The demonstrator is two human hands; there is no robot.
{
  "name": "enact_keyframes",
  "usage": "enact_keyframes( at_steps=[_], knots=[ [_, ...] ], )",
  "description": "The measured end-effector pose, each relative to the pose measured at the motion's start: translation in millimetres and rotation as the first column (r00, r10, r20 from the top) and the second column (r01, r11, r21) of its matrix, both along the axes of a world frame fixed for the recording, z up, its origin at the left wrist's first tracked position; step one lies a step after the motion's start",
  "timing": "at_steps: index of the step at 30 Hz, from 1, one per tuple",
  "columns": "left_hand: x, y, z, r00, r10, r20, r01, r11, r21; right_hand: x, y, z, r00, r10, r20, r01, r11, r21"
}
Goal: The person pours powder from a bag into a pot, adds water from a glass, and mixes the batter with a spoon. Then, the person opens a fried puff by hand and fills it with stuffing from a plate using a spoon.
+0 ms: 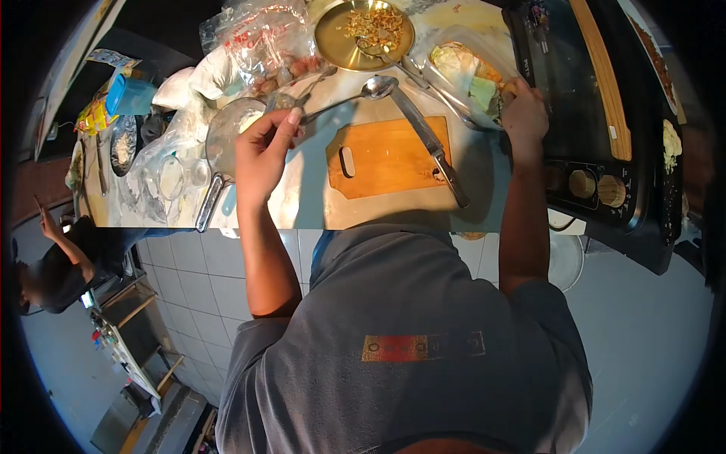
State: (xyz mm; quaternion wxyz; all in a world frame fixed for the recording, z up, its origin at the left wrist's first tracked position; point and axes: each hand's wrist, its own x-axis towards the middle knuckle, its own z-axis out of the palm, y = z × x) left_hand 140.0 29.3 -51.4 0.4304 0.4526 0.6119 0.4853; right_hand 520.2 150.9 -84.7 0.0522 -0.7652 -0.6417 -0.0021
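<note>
My left hand [265, 151] pinches the handle end of a metal spoon [376, 88], its bowl pointing away to the right. Below the spoon, a knife [420, 129] lies slantwise over a wooden cutting board [378, 159]. My right hand [523, 117] is closed at the right edge of a clear plastic bag [442, 38] with cut vegetables [482, 89] in it, pale, orange and green. Its fingertips are partly hidden. A steel pan [327, 49] holding browned bits stands at the back, with another spoon in it.
A glass lid or pan with a metal handle [214, 193] sits left of the board. Plastic bags [257, 45] and a blue container [130, 97] crowd the left side. A black stove [590, 181] with knobs stands right. Another person [68, 261] is at far left.
</note>
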Motion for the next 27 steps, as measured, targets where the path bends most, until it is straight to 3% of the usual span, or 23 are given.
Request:
enact_keyframes(
  at_steps=[2, 4, 5, 7, 8, 10, 11, 13, 14, 15, 16, 17, 19, 23, 25, 26, 27],
  knots=[
    [6, 3, -1, 1.000, -0.016, 0.024, 0.016, 1.000, -0.006, 1, -4, 0, 1.000, 0.020, 0.009, -0.020, 0.999, 0.045],
    [11, 7, -5, 0.999, -0.042, 0.008, 0.042, 0.999, -0.025, -1, -15, 7, 0.994, 0.102, -0.024, -0.087, 0.929, 0.361],
    [12, 8, -8, 0.998, -0.067, -0.012, 0.067, 0.997, -0.038, -3, -20, 12, 0.995, 0.101, -0.021, -0.087, 0.931, 0.356],
    [17, 9, -12, 0.996, -0.087, -0.013, 0.086, 0.995, -0.054, -9, -32, 25, 0.977, 0.209, 0.031, -0.190, 0.807, 0.559],
    [19, 10, -14, 0.994, -0.105, -0.016, 0.104, 0.992, -0.066, -13, -39, 31, 0.978, 0.207, 0.032, -0.189, 0.809, 0.556],
    [23, 11, -18, 0.991, -0.131, -0.002, 0.131, 0.990, -0.062, -25, -52, 39, 0.819, 0.410, -0.401, -0.133, 0.816, 0.563],
    [25, 10, -20, 0.988, -0.155, 0.011, 0.155, 0.986, -0.057, -32, -58, 33, 0.821, 0.407, -0.402, -0.131, 0.818, 0.561],
    [24, 9, -29, 0.979, -0.201, 0.012, 0.201, 0.978, -0.059, -47, -71, 15, 0.319, 0.461, -0.828, -0.049, 0.880, 0.472],
    [24, 10, -31, 0.970, -0.245, 0.011, 0.245, 0.968, -0.057, -54, -78, 13, 0.322, 0.465, -0.825, -0.046, 0.878, 0.477],
    [26, 10, -30, 0.968, -0.250, 0.012, 0.250, 0.967, -0.052, -61, -87, 13, 0.050, 0.283, -0.958, -0.091, 0.956, 0.278],
    [30, 10, -29, 0.954, -0.298, -0.018, 0.297, 0.954, -0.049, -67, -94, 14, -0.210, 0.046, -0.977, -0.195, 0.977, 0.088],
    [33, 10, -28, 0.938, -0.342, -0.049, 0.340, 0.939, -0.046, -73, -98, 12, -0.208, 0.054, -0.977, -0.194, 0.976, 0.096],
    [42, 9, -19, 0.926, -0.367, -0.086, 0.367, 0.930, -0.010, -85, -103, 10, -0.557, -0.254, -0.791, -0.280, 0.954, -0.109],
    [52, 10, -8, 0.901, -0.409, -0.143, 0.423, 0.902, 0.085, -96, -106, 18, -0.583, -0.370, -0.723, -0.318, 0.923, -0.215],
    [57, 12, -15, 0.900, -0.433, -0.047, 0.435, 0.890, 0.139, -91, -106, 13, -0.406, -0.218, -0.887, -0.439, 0.898, -0.019],
    [59, 12, -15, 0.902, -0.429, -0.049, 0.432, 0.890, 0.146, -93, -106, 13, -0.404, -0.213, -0.889, -0.442, 0.897, -0.014],
    [60, 12, -14, 0.895, -0.443, -0.051, 0.445, 0.881, 0.161, -102, -109, 21, -0.340, -0.087, -0.937, -0.381, 0.923, 0.053]
  ],
)
